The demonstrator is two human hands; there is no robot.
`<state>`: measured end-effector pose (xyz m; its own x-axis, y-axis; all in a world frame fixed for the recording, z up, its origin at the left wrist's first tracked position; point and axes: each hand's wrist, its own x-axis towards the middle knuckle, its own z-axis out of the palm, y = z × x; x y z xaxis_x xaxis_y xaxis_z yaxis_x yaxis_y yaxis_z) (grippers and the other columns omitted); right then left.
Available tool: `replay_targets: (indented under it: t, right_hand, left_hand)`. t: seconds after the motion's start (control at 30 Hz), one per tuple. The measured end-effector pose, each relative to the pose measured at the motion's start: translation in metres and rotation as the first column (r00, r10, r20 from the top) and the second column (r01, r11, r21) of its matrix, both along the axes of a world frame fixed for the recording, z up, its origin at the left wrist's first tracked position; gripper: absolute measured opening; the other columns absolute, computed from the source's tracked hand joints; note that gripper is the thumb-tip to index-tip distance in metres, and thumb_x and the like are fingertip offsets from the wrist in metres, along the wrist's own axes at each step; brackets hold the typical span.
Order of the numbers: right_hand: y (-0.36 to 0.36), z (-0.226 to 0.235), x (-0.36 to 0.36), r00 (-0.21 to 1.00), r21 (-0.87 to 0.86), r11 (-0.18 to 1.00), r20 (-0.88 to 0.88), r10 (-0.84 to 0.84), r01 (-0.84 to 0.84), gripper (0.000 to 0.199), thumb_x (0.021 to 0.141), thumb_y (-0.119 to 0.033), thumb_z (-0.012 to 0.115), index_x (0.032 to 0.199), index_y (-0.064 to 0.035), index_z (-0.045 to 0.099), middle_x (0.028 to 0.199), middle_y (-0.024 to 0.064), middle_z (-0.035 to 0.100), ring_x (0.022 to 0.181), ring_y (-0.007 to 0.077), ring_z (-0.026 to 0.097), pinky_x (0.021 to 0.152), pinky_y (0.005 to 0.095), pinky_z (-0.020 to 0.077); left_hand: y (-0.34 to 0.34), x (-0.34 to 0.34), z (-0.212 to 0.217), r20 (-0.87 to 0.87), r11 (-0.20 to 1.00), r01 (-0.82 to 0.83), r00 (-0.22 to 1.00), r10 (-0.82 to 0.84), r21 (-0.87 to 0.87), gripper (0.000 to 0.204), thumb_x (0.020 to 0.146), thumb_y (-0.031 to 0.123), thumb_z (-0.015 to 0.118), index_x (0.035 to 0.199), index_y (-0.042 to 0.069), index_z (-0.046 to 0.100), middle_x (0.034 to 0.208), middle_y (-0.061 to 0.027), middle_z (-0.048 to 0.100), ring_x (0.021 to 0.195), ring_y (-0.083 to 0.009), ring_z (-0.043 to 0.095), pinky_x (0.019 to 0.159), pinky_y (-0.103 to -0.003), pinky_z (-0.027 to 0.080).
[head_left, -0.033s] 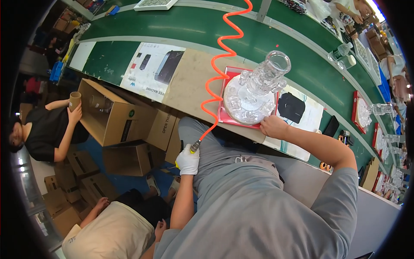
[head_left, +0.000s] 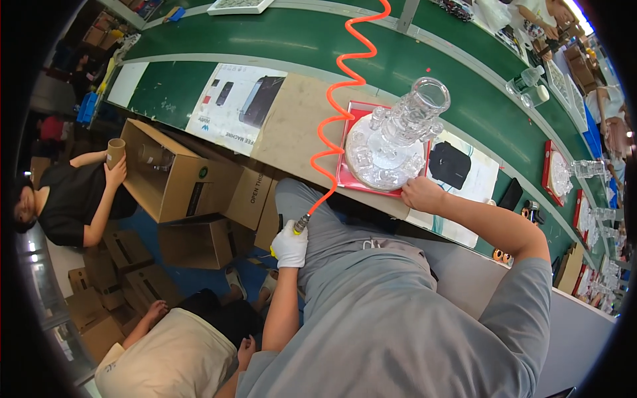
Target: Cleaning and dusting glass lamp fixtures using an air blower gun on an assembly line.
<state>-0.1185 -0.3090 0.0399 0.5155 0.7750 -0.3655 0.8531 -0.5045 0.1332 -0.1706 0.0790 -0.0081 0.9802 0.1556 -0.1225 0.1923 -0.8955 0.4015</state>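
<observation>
**Glass piece on a red tray, air tool held low**

A clear glass piece [head_left: 398,142] with a wide round base and a tall open neck stands upright on a red tray [head_left: 345,174] at the near edge of the desk [head_left: 298,126], just beside the green conveyor belt [head_left: 398,60]. The right hand [head_left: 421,194] rests at the tray's near corner, fingers curled against its edge and touching the rim of the glass base; whether it truly grips the tray or only steadies it cannot be told. The left hand [head_left: 290,245], in a white glove, is closed around a small air tool [head_left: 300,224] fed by a coiled orange hose [head_left: 338,99] that runs up across the desk. This hand hangs below the desk edge, well apart from the glass.

The glass looks heavy for its size, rigid, smooth and likely slippery, and clearly fragile; its thin side arms and neck seem poor places to hold. The broad base, or the tray beneath it, looks the safest hold, with the neck only steadied.

Cardboard boxes [head_left: 176,179] stand on the floor to the left, where another person [head_left: 73,199] sits holding a cardboard tube [head_left: 115,151].
</observation>
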Motion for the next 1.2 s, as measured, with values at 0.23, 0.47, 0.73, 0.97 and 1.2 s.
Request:
replay_targets:
  t: [0.23,0.47,0.73,0.97,1.2]
  right_hand:
    - [-0.001,-0.004,0.002,0.999,0.025,0.999,0.014,0.034,-0.034,0.014,0.081,-0.016,0.055,0.078,-0.0054,0.064,0.078,0.0059,0.061,0.076,0.0209,0.06,0.061,0.0332,0.0477]
    - [-0.004,0.0,0.008,0.998,0.045,0.997,0.002,0.064,-0.064,0.017,0.083,-0.018,0.054,0.076,-0.0047,0.063,0.075,0.0078,0.06,0.072,0.0219,0.06,0.06,0.0347,0.0471]
    - [0.006,-0.003,0.006,0.99,-0.055,0.997,-0.134,-0.052,0.045,0.019,0.084,-0.019,0.054,0.075,-0.0054,0.064,0.073,0.0085,0.061,0.069,0.0232,0.06,0.06,0.0354,0.0473]
    - [0.008,-0.006,0.004,0.998,-0.071,0.996,-0.011,0.061,-0.061,0.018,0.084,-0.016,0.054,0.081,-0.0035,0.065,0.075,0.0066,0.061,0.07,0.0221,0.059,0.063,0.0329,0.0471]
    - [0.007,-0.001,0.001,0.999,0.006,1.0,0.038,-0.03,0.03,0.017,0.08,-0.016,0.053,0.081,-0.0011,0.062,0.075,0.0104,0.06,0.069,0.0218,0.058,0.06,0.0325,0.0469]
  left_hand:
    - [0.001,0.002,0.003,-0.023,1.0,0.008,1.0,-0.008,-0.001,0.021,0.076,0.032,0.07,0.085,0.014,0.064,0.072,-0.0134,0.066,0.069,-0.0363,0.064,0.061,-0.047,0.049]
    - [0.004,-0.001,0.0,-0.026,1.0,0.01,1.0,-0.01,0.005,0.021,0.075,0.031,0.071,0.086,0.015,0.064,0.072,-0.0126,0.066,0.069,-0.0353,0.065,0.061,-0.046,0.05]
    - [0.0,0.002,0.0,-0.018,1.0,0.016,1.0,-0.016,-0.011,0.021,0.076,0.032,0.07,0.084,0.014,0.063,0.071,-0.013,0.066,0.068,-0.0359,0.064,0.061,-0.047,0.049]
    - [0.0,0.001,0.006,-0.025,0.999,-0.012,1.0,0.011,-0.033,0.023,0.078,0.034,0.069,0.085,0.012,0.065,0.07,-0.0157,0.064,0.07,-0.0374,0.063,0.062,-0.048,0.048]
    - [0.0,0.003,0.015,0.012,0.999,0.041,0.999,-0.041,0.019,0.019,0.078,0.031,0.067,0.079,0.013,0.061,0.069,-0.0149,0.064,0.065,-0.0373,0.063,0.058,-0.049,0.048]
